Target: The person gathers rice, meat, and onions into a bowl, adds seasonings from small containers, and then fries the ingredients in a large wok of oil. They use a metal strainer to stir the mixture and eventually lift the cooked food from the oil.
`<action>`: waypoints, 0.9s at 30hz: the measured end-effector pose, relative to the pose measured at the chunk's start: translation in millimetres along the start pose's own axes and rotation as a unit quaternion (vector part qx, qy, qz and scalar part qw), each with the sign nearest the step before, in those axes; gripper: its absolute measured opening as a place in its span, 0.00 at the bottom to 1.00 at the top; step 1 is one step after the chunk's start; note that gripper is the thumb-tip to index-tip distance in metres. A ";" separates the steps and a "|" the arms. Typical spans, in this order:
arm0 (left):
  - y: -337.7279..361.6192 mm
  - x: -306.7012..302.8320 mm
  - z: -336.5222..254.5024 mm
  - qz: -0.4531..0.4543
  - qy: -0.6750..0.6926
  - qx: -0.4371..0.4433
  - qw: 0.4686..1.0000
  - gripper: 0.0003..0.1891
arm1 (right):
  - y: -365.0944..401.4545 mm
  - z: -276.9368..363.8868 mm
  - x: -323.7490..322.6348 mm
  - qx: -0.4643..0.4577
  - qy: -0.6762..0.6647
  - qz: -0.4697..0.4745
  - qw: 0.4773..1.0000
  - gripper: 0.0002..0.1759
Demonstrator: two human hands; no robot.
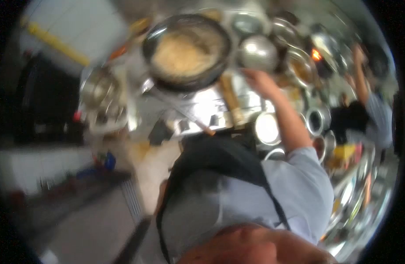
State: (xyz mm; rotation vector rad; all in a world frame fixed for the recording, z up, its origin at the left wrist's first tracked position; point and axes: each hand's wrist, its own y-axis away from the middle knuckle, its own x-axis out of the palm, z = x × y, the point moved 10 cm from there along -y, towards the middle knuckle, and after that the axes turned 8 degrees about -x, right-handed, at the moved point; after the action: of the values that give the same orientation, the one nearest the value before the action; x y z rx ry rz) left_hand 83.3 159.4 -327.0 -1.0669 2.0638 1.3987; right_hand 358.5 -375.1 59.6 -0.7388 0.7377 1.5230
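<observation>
My right hand (259,82) reaches forward over the stove, just below a round perforated metal strainer (257,53). Its fingers are blurred, so neither their grip nor any contact with the strainer can be made out. To the left of the hand stands a large dark wok (222,72) with pale yellowish food (180,55) in it. A brownish bar-like handle (231,99) points from the wok toward my body. A long-handled ladle (178,108) lies across the metal worktop in front of the wok. My left hand is out of sight.
Metal bowls (99,88) stand on the left. On the right are a pan with brownish contents (301,66), several round pots (317,121) and a burner flame (316,54). Another person's arm (360,75) works at the far right.
</observation>
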 end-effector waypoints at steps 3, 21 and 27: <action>-44.6 -24.5 -13.9 0.022 -0.008 0.027 0.999 0.11 | 12.0 -9.0 0.4 0.055 -0.051 -0.018 0.997 0.26; -66.7 -69.9 -36.7 0.059 -0.065 0.051 0.995 0.10 | 45.0 -2.5 -28.3 0.042 0.016 -0.057 0.997 0.25; -19.3 -28.6 -17.9 -0.059 -0.021 0.139 0.988 0.10 | 1.6 -38.4 -32.7 0.031 0.081 -0.139 0.987 0.22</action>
State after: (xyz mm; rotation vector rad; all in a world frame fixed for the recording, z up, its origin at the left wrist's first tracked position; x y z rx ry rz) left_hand 117.2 149.5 -311.0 -1.0135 2.0532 1.0313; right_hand 360.5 -425.4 63.2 -0.8869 0.7633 1.1936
